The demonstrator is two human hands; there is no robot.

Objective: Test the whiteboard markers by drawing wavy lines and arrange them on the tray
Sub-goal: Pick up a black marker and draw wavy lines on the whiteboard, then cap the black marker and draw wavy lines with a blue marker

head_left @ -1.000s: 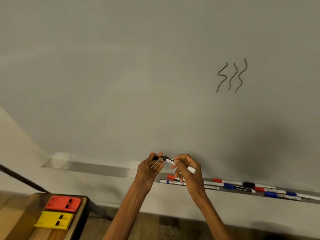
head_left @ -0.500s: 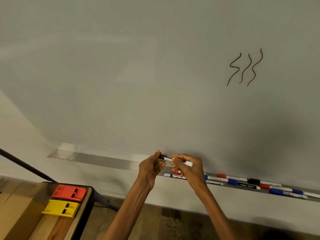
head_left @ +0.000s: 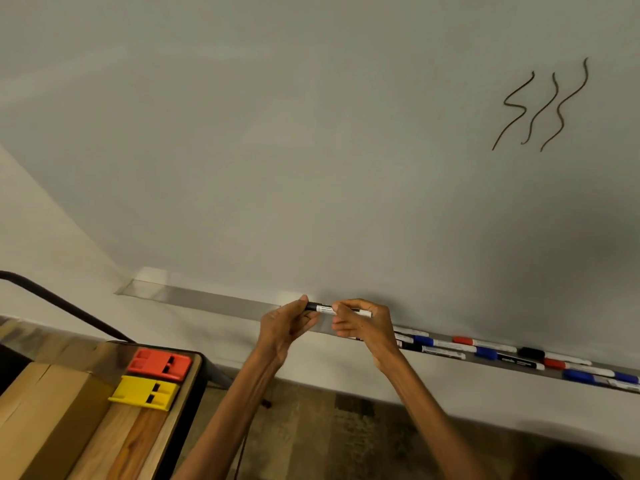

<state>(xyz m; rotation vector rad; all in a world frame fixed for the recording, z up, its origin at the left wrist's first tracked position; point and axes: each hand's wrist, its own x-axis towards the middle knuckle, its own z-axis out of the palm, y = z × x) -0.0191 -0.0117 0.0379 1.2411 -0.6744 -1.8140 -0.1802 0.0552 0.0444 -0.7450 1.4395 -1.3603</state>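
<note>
Left hand (head_left: 285, 329) pinches the black end of a marker (head_left: 325, 309) held level just above the tray (head_left: 207, 301), while the right hand (head_left: 367, 329) curls round its white barrel. Further right, other markers (head_left: 485, 348) lie in the tray, below three wavy lines (head_left: 540, 109) on the whiteboard (head_left: 277, 133).

Left hand (head_left: 287, 327) and right hand (head_left: 360, 323) grip black-capped marker (head_left: 323, 309) level above tray (head_left: 214, 301); wavy lines (head_left: 540, 109) on whiteboard (head_left: 277, 133).
</note>
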